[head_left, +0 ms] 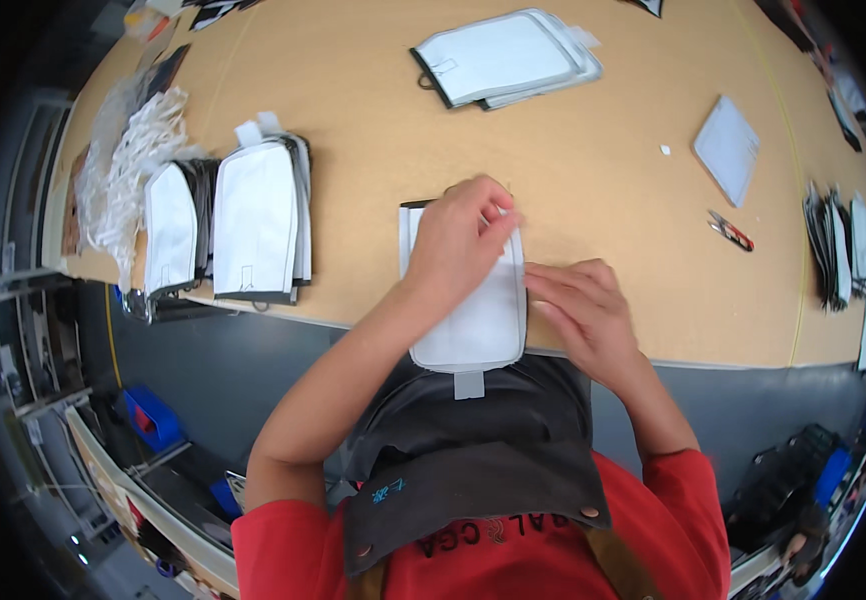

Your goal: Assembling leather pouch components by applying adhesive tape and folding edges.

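Note:
A white flat fabric panel (473, 320) with dark edging lies in front of me, its near end with a small grey tab (469, 386) reaching over the table edge. My left hand (461, 240) lies across the panel's far part, its thumb and fingers pinched together by the upper right corner. Whatever is between those fingertips is too small or hidden to make out. At the panel's right edge is my right hand (585, 305), fingers stretched out with the tips touching the edge and the thumb a little apart.
Two stacks of similar panels (253, 220) (171, 225) stand at left, beside a heap of white strips (143, 165). More panels (503, 58) lie at the far side. Right of me are a white block (726, 150), red-handled thread snips (731, 231) and dark-and-white pieces (831, 245).

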Demonstrator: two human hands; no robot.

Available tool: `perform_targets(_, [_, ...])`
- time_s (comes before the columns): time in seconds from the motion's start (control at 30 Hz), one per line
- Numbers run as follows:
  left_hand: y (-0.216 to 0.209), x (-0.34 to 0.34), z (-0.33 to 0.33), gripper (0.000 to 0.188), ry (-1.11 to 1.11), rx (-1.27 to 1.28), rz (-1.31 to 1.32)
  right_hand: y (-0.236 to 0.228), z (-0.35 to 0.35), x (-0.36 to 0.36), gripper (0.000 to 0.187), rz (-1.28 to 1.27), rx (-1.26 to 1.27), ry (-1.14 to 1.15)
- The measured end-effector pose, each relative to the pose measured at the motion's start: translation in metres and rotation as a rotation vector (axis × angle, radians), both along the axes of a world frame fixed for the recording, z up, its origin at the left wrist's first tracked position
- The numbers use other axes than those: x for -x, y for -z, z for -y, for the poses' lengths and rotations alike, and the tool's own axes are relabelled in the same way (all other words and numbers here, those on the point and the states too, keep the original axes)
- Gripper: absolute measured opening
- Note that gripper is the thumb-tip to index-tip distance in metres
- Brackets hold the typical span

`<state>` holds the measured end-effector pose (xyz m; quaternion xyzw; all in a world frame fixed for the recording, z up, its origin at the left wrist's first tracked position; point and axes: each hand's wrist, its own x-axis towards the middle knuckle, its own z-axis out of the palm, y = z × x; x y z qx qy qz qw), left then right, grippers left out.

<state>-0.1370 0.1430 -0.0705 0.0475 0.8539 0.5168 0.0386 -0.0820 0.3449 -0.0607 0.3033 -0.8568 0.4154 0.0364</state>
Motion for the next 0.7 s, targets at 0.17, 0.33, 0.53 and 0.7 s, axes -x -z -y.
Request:
perform_targets(0.17, [-0.007, -0.048, 0.036, 0.023, -0.087, 0.287, -0.437, -0.110, 0.018, -0.014, 0.022, 0.231, 0.739, -0.243])
perform_targets(0.33, [0.004, -0.062, 0.067, 0.039, -0.123, 0.500, -0.431, -0.150, 0.044, -0.036, 0.018, 0.456, 1.001, -0.490])
perform_targets(0.53, [0.013, -0.061, 0.074, 0.042, -0.081, 0.500, -0.432, -0.107, 0.063, 0.001, 0.019, 0.366, 0.519, -0.391])
perform_targets(0.7, [0.013, -0.063, 0.079, 0.042, -0.039, 0.570, -0.448, -0.006, 0.087, 0.047, 0.036, 0.121, -0.063, -0.107])
